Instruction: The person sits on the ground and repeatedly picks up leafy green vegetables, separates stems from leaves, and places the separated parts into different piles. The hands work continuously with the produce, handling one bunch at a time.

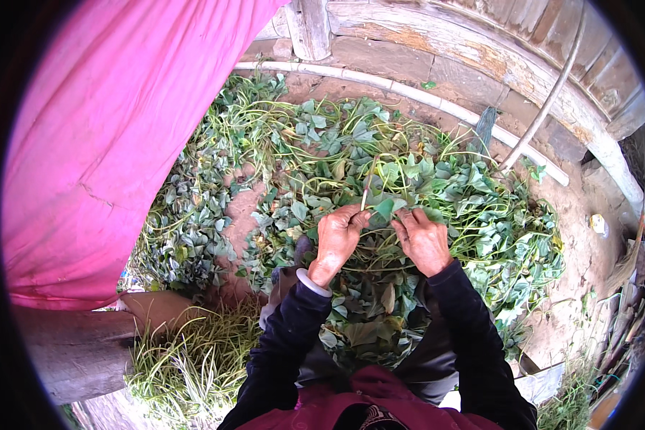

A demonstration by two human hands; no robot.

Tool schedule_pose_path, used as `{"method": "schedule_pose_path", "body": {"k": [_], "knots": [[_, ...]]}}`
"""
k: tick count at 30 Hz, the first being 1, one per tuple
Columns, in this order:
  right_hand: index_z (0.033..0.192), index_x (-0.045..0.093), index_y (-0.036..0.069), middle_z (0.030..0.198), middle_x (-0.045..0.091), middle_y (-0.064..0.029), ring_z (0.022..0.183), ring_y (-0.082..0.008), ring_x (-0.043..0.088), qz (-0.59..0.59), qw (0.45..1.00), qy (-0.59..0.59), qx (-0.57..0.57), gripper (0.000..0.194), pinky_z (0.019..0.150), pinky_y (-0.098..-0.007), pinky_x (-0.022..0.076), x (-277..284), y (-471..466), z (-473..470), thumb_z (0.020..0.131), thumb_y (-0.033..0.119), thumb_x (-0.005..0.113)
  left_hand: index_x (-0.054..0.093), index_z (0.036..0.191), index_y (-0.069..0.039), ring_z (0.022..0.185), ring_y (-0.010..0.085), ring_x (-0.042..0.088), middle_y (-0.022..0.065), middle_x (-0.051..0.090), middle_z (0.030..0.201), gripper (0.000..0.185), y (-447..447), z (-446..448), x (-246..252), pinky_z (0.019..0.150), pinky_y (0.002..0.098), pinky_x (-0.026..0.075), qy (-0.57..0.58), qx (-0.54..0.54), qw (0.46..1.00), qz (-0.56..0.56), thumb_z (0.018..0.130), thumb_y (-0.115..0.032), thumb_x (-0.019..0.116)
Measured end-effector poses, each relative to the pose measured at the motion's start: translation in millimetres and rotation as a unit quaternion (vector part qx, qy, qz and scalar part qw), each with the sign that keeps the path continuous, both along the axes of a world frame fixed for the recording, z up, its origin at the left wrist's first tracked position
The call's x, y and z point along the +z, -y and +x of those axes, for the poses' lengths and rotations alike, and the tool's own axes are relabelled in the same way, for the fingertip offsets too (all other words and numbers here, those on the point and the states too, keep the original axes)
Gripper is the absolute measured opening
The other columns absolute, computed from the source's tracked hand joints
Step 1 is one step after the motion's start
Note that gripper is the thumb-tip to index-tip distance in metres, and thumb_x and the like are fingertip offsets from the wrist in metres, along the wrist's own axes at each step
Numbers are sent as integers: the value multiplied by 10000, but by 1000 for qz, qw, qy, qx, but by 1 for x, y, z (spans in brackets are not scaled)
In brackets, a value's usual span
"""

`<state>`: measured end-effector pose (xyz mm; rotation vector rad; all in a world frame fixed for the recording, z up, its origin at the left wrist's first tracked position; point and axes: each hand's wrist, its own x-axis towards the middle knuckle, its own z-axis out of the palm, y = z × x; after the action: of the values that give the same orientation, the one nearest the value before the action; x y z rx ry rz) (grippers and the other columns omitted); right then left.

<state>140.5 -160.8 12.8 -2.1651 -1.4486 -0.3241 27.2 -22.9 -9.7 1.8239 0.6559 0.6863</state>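
Both my hands are raised over a wide heap of cut leafy vines (484,215) with green leaves and long pale stems. My left hand (342,236), with a pale bangle at the wrist, grips a thin reddish plant stem (367,183) between thumb and fingers; the stem points away from me. A green leaf (385,208) sits between the hands. The fingertips of my right hand (422,236) are pinched together at the leaf's right side; whether they hold its edge or stalk is partly hidden. Below my forearms lie more loose leaves (363,333).
Pink cloth (113,134) hangs at the left above a log (75,349). A pile of stripped stems (199,355) lies at lower left. Beyond the vines runs a pale pole (398,86) along a wooden wall (462,37); a stick (548,99) leans at the right near a straw broom (623,263).
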Motion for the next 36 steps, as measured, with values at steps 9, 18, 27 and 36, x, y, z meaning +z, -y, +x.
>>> {"method": "schedule_pose_path", "body": {"k": [9,18,27,36], "knots": [[707,605,36,584,609,-103,439,-226,564,34,959,-233,157,120,433,-326,452,-16,-16,-42,809,95,584,661,897,29,687,100,565,62,656,802,128,-7,-5,0,649,243,459,143,4,930,-339,783,-23,639],[808,634,4,557,590,-12,409,-63,493,-281,664,-617,317,204,421,-228,413,20,-13,-72,872,179,551,674,871,-59,660,96,576,33,658,777,106,-26,-11,11,619,232,443,209,88,877,-423,792,-129,665],[856,622,-44,815,637,-154,533,-152,591,237,626,-620,409,183,507,-239,463,36,22,48,816,131,586,653,802,-61,736,250,522,45,543,690,161,-28,-20,13,794,347,401,-40,54,926,372,647,-84,690],[916,627,6,829,635,-66,608,-93,479,233,722,-633,153,202,572,-220,394,16,21,65,790,-32,474,646,766,-57,776,217,546,33,578,743,149,-29,-18,28,783,345,407,49,-75,911,402,621,-22,657]]}}
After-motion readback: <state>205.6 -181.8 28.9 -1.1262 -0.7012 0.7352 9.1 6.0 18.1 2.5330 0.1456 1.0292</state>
